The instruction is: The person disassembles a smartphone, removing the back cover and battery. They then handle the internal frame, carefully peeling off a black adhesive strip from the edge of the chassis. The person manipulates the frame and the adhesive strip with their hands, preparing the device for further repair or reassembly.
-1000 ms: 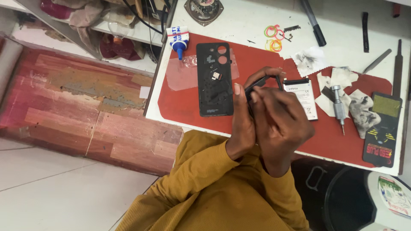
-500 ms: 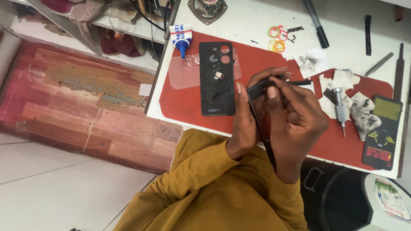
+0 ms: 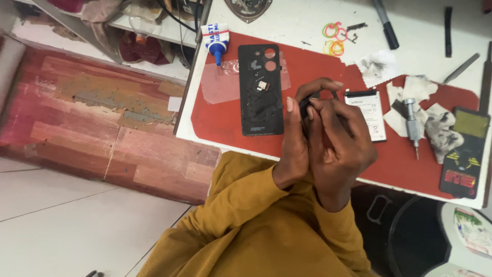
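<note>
Two hands, the left hand (image 3: 293, 146) and right hand (image 3: 338, 146), pinch a small dark part (image 3: 303, 106) between pressed fingertips above the red mat (image 3: 225, 115). At nine o'clock lies a flat matte-black phone back cover (image 3: 260, 97); at three o'clock, a rectangular white battery (image 3: 370, 114).

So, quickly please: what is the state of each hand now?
Left hand: closed, fingers gripping a small black phone-like part.
Right hand: closed around the same part, mostly hiding it.
</note>
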